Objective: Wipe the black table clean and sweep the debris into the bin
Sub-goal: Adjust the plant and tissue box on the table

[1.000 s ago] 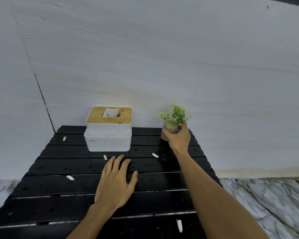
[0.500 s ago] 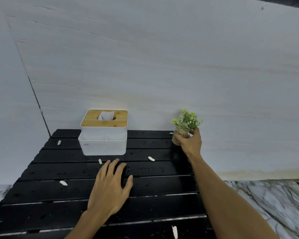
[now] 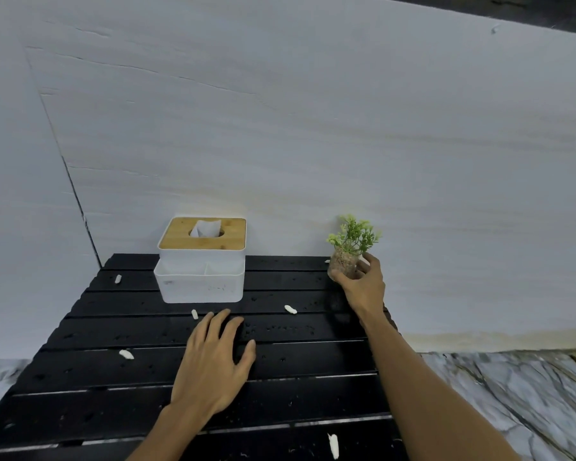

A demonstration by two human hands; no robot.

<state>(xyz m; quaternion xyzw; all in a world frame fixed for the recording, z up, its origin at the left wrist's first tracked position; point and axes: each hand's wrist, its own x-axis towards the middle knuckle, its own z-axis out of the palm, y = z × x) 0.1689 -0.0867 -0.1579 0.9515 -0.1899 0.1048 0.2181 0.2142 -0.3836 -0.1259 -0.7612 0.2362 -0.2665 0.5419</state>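
The black slatted table point(image 3: 97, 371) is dotted with water drops and several white scraps of debris, such as one scrap point(image 3: 290, 309) near the middle and another scrap point(image 3: 126, 354) at the left. My left hand point(image 3: 213, 361) lies flat on the slats with fingers spread. My right hand point(image 3: 359, 287) grips a small potted plant point(image 3: 348, 251) at the table's back right corner, by the wall. No bin or cloth shows in view.
A white tissue box with a wooden lid point(image 3: 203, 257) stands at the back of the table against the pale wall. Marble-patterned floor point(image 3: 512, 394) lies to the right and left of the table.
My right hand has carried the plant from the back middle of the table rightward to the back right corner. My left hand has stayed flat on the slats.
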